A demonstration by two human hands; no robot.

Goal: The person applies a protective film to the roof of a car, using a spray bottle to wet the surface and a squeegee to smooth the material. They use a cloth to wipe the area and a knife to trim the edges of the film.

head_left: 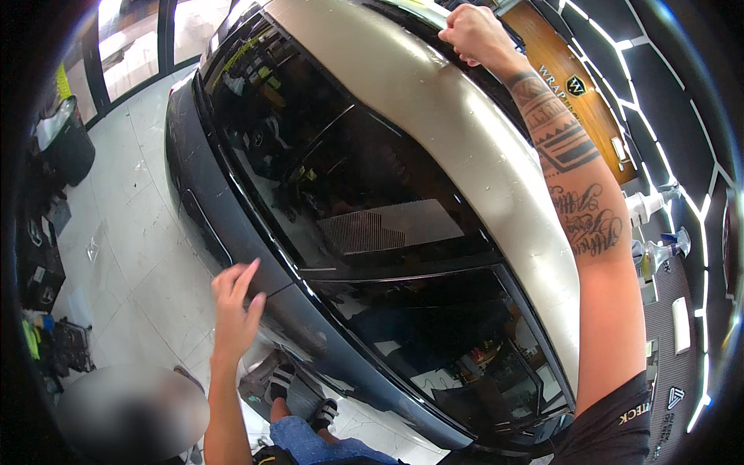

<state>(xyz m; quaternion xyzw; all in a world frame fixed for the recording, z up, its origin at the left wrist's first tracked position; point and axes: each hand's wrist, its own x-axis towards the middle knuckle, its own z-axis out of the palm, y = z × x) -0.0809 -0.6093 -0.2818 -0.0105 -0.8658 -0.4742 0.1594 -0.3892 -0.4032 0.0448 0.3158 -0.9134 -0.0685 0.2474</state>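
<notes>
A dark car fills the middle of the head view, its roof (434, 124) champagne-gold and glossy with small droplets or bumps. Dark side windows (333, 186) mirror the room, above a dark grey door panel (271, 263). My left hand (236, 306) is beside that panel, fingers spread and holding nothing I can see. Across the roof reaches my tattooed right arm. My right hand (480, 35) is closed like a fist above the roof's far side. Whatever its fingers may hold, if anything, is hidden.
My feet are on a dark step (291, 399) beside the car. A blurred person is at lower left. Along the left lie a black bin (70, 143) and dark boxes (43, 267) on the tiled floor. Spray bottles (663, 252) show at right, near a wooden wall panel (554, 58).
</notes>
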